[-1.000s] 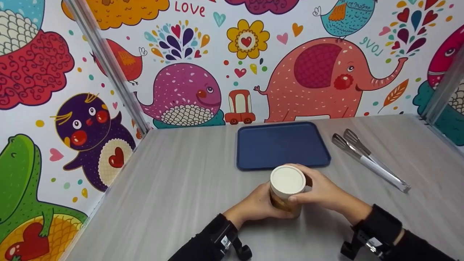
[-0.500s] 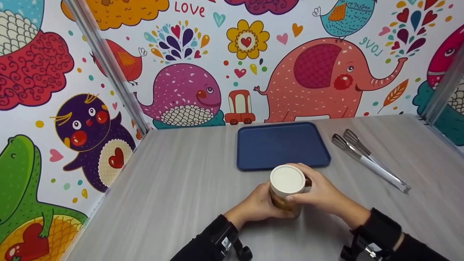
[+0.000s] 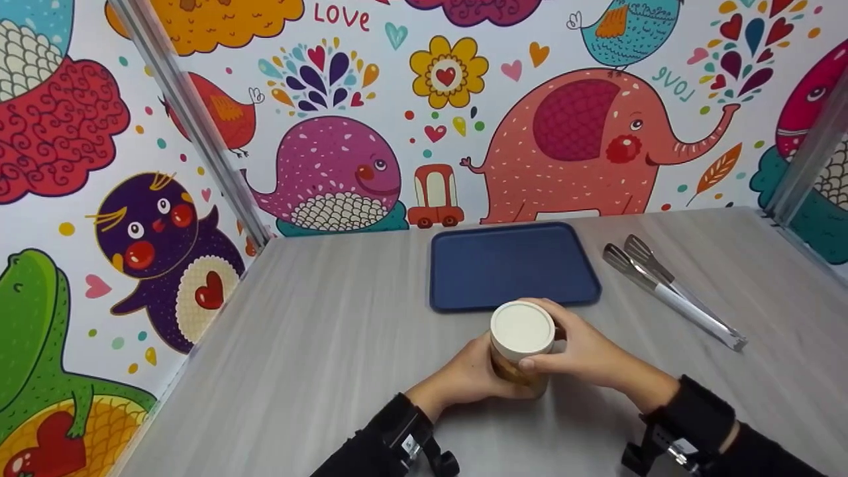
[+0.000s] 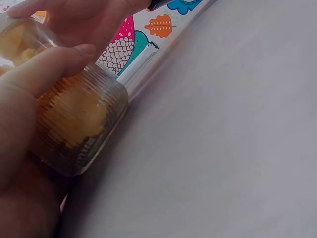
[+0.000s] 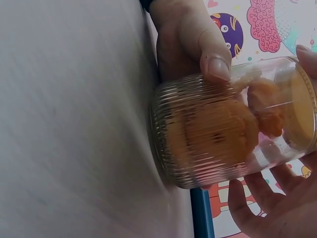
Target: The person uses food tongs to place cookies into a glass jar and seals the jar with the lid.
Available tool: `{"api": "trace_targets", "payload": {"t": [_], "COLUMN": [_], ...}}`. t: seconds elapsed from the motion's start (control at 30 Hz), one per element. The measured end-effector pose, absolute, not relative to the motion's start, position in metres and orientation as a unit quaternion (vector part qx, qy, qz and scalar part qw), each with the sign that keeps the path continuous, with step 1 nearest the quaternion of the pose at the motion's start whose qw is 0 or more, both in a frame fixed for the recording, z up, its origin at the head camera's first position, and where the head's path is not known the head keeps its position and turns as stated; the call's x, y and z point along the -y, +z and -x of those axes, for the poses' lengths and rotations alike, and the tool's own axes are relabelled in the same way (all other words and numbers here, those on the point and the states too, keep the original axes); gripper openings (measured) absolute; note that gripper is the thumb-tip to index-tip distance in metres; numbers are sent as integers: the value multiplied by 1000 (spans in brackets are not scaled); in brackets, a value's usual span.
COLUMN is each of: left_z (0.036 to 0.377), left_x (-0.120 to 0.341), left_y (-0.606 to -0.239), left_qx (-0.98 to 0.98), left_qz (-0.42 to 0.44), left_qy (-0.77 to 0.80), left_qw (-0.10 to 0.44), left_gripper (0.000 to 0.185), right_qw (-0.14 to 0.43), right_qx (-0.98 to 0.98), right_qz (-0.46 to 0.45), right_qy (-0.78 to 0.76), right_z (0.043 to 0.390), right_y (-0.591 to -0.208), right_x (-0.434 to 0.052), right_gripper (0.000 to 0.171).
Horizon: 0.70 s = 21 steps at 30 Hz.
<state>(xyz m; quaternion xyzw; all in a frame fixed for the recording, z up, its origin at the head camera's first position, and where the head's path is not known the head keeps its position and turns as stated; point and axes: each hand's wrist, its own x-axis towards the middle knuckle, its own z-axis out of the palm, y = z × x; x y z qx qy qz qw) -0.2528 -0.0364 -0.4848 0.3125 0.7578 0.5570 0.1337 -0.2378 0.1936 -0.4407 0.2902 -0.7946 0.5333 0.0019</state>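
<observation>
A clear jar (image 3: 511, 372), ribbed near its base, stands upright on the table with a cream lid (image 3: 523, 327) on top. Through its wall in the right wrist view, orange-brown pieces (image 5: 218, 131) show; they look like baked snacks. My left hand (image 3: 472, 376) grips the lower body, its thumb across the near side in the left wrist view. Up at the rim, my right hand (image 3: 586, 346) holds the lid, thumb in front and fingers round the far side. The palms hide part of the jar.
Behind the jar lies a blue tray (image 3: 513, 268). Metal tongs (image 3: 676, 295) rest on the table (image 3: 318, 344) to the right, jaws pointing away. A wall (image 3: 371, 86) printed with cartoon animals closes off the back and left side.
The whole head view has shifted slightly to the left. Both hands stay on the jar and lid, with only a very small movement of the right thumb.
</observation>
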Motion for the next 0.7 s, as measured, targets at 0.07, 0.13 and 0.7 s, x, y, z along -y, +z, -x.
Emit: {"api": "trace_targets", "payload": {"t": [0.07,0.13,0.7], "left_z": [253,253,255], "left_x": [36,37,38], "left_y": [-485,-485,-485], "left_qx": [-756,-754,-767], "left_qz": [-314,-316,-325], "left_qy": [559,560,540], "left_qw": [134,134,120], "left_gripper": [98,99,99], "right_qw": [3,5,-27], "right_qx": [795,795,807], "right_qz": [-293,-294,-344], "right_qy": [532,531,479], "right_z": [238,238,241], "right_y": [-440,-440,-423], "right_x": [-194,-194,-212], "right_gripper": [77,77,91]}}
